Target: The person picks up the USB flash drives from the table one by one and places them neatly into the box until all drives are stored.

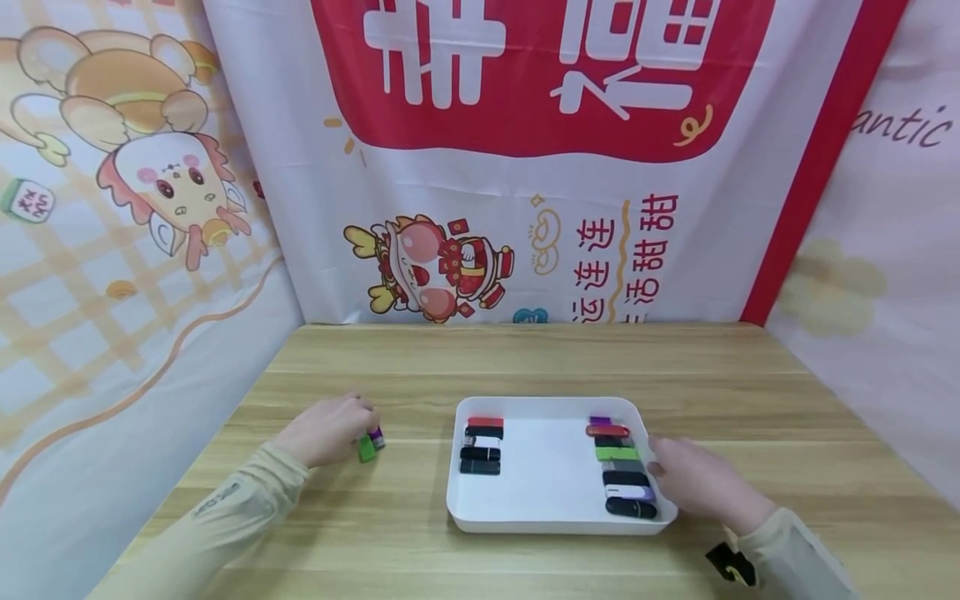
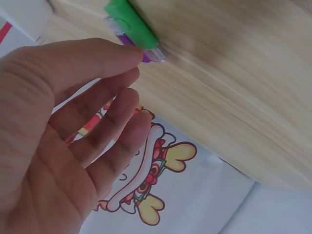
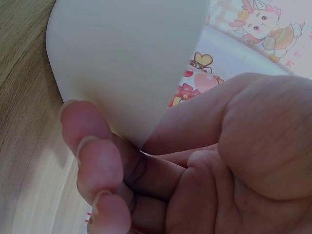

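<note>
A green USB stick (image 1: 366, 448) and a purple USB stick (image 1: 377, 437) lie together on the table, left of a white tray (image 1: 551, 527). My left hand (image 1: 339, 429) is over them with loosely bent fingers. In the left wrist view, the thumb tip comes right up to the metal end of the green stick (image 2: 130, 23), and the purple stick is partly hidden beneath it. My right hand (image 1: 697, 479) grips the tray's right wall, the thumb on one side and bent fingers on the other; the right wrist view shows the tray wall (image 3: 126, 58) between them.
Inside the tray, several USB sticks form a column along the left wall, including a red one (image 1: 486, 422). Another column runs down the right side, with a bright green stick (image 1: 617, 454) and a black one (image 1: 631, 507). Printed cloth (image 1: 547, 179) hangs behind the wooden table (image 1: 375, 533).
</note>
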### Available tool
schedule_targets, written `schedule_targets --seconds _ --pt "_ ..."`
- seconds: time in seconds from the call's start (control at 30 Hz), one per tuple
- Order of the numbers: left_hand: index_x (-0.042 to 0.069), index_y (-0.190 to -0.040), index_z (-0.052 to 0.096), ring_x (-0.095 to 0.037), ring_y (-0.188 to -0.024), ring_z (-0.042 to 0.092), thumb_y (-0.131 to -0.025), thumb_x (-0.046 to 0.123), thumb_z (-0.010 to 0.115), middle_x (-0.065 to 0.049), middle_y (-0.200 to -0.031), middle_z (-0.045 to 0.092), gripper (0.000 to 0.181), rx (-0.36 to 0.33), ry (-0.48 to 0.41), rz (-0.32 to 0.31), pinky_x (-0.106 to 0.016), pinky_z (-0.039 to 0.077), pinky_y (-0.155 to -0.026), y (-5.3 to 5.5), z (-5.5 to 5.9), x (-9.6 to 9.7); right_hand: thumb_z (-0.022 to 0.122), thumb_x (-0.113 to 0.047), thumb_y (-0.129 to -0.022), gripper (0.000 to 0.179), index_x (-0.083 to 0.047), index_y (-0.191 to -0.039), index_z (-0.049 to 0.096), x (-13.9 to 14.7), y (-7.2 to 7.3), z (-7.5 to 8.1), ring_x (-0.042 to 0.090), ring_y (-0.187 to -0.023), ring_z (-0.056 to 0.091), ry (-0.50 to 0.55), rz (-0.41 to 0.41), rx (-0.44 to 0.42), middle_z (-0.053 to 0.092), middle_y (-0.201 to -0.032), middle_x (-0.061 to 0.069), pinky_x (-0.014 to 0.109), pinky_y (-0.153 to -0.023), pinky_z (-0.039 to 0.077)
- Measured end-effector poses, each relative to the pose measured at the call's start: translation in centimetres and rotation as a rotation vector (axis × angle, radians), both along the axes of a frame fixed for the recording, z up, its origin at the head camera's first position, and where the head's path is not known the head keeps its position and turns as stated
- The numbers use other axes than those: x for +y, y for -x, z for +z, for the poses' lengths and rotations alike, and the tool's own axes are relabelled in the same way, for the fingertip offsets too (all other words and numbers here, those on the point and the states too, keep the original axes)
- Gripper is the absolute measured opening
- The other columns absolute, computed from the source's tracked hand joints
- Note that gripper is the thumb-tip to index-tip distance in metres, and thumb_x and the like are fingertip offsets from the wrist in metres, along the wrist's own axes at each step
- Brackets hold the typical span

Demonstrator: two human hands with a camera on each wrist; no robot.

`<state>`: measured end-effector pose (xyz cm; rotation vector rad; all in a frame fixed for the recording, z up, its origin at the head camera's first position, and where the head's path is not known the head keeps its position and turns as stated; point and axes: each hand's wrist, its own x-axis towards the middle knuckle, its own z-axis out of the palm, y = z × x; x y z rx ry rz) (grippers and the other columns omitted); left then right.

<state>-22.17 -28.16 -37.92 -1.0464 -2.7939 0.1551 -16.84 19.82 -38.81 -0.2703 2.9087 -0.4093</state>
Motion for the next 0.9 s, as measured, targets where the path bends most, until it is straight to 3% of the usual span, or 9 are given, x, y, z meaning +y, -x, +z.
schedule_targets --seconds 0.17,0.43,0.57,0.7,0.77,0.9 --pt "0.012 -0.081 0.072 -0.018 -0.073 0.055 -0.065 -0.015 0.074 0.001 -0.076 0.059 0.032 -0.016 0.011 -0.002 -0.034 0.052 -0.061 0.2 0.0 -0.1 0.060 -0.004 -0.093 0.040 0.016 -0.126 0.052 0.0 0.0 -0.1 0.025 -0.084 0.060 0.012 0.001 0.000 0.063 -0.109 0.026 0.052 -0.080 0.052" --pt "0.020 -0.068 0.062 -0.013 -0.065 0.052 -0.060 -0.016 0.069 0.006 -0.071 0.056 0.038 -0.005 -0.003 -0.103 -0.031 0.047 -0.053 1.0 -0.5 -0.4 0.060 -0.003 -0.092 0.038 0.016 -0.125 0.053 0.1 0.0 -0.2 0.024 -0.081 0.060 0.025 0.008 0.013 0.064 -0.107 0.024 0.051 -0.079 0.053" --pt "0.020 -0.064 0.058 -0.013 -0.061 0.051 -0.059 -0.017 0.068 0.006 -0.069 0.054 0.038 -0.005 0.013 -0.112 -0.030 0.045 -0.050 1.2 -0.5 -0.4 0.060 -0.003 -0.092 0.038 0.016 -0.125 0.053 0.0 0.0 0.0 0.024 -0.082 0.060 0.016 0.005 0.014 0.064 -0.107 0.025 0.053 -0.080 0.052" --pt "0.019 -0.058 0.054 -0.009 -0.056 0.046 -0.060 -0.011 0.070 0.008 -0.064 0.052 0.035 -0.052 0.007 -0.097 -0.028 0.043 -0.048 1.5 -0.6 -0.6 0.060 -0.003 -0.092 0.038 0.016 -0.125 0.053 -0.1 0.0 0.1 0.024 -0.082 0.059 0.009 0.007 0.018 0.064 -0.107 0.025 0.053 -0.081 0.051" --pt "0.021 -0.055 0.052 -0.006 -0.052 0.041 -0.068 -0.002 0.076 0.011 -0.058 0.047 0.036 -0.094 -0.004 -0.083 -0.026 0.039 -0.046 1.5 -0.6 -0.7 0.060 -0.003 -0.092 0.038 0.016 -0.125 0.053 -0.1 0.0 0.1 0.025 -0.083 0.060 0.010 0.007 0.017 0.064 -0.107 0.025 0.054 -0.081 0.051" --pt "0.023 -0.051 0.049 -0.003 -0.048 0.035 -0.073 0.013 0.080 0.015 -0.051 0.039 0.040 -0.157 -0.018 -0.054 -0.025 0.034 -0.043 1.7 -0.6 -0.9 0.060 -0.003 -0.092 0.038 0.016 -0.125 0.053 -0.1 0.0 0.1 0.026 -0.086 0.061 0.008 0.006 0.018 0.063 -0.108 0.025 0.055 -0.082 0.050"
